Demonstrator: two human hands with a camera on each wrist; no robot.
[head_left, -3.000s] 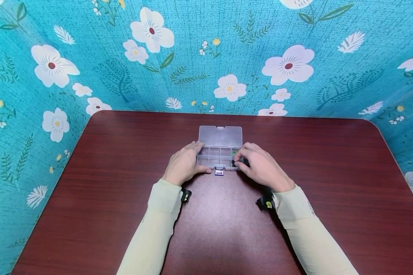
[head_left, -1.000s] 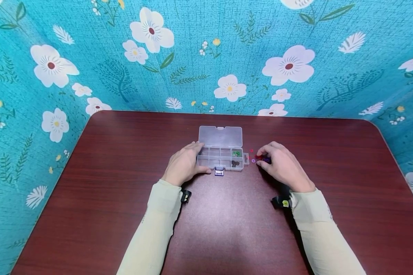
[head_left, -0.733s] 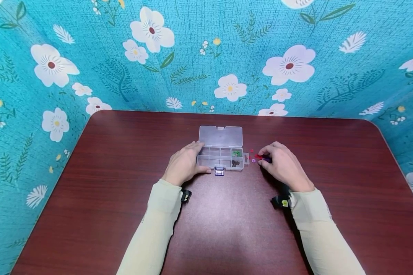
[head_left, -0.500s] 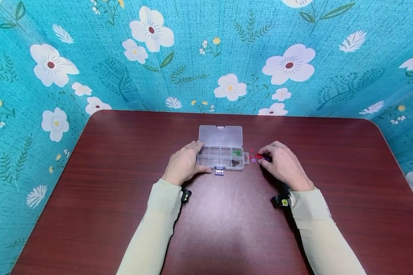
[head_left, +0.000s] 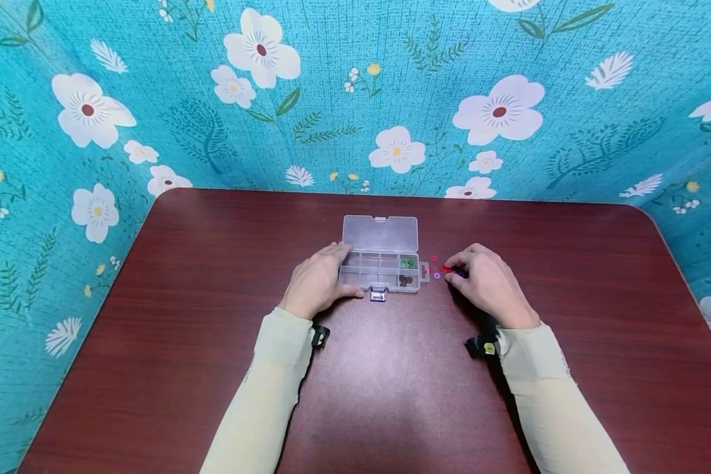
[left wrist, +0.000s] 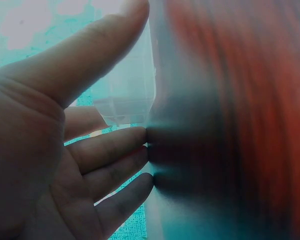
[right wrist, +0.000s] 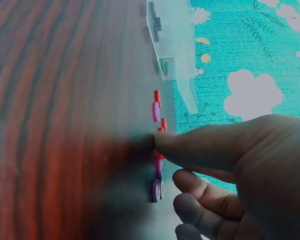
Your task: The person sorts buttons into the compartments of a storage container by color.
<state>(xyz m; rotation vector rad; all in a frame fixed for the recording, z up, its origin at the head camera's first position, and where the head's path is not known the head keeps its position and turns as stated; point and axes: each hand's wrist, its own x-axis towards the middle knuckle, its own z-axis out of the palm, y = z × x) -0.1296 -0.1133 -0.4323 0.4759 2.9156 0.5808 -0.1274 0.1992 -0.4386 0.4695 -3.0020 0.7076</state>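
Note:
A clear plastic compartment box [head_left: 370, 279] lies on the table with its lid [head_left: 380, 234] raised at the back. My left hand [head_left: 315, 282] holds the box's left end, thumb at the front and fingers at the back. Green buttons [head_left: 407, 263] fill the back right compartment, and brown buttons [head_left: 405, 281] lie in the front right one. Right of the box, red buttons [head_left: 434, 258] and a purple button [head_left: 437, 276] are scattered. My right hand [head_left: 487, 283] is over them, thumb tip at a red button [right wrist: 161, 156]. The thumb hides whether anything is pinched. Darker purple buttons [right wrist: 155, 191] lie beneath the fingers.
The box's front latch [head_left: 378, 294] hangs down, and a hanging tab [head_left: 424, 272] sticks out on its right side. The dark red wooden table [head_left: 361, 395] has rounded far corners. A blue flowered cloth [head_left: 332, 99] hangs behind the table.
Three seconds ago my right hand was at the box's right compartments. It has since moved right to the loose buttons and stays nearly still there. The left hand has stayed on the box.

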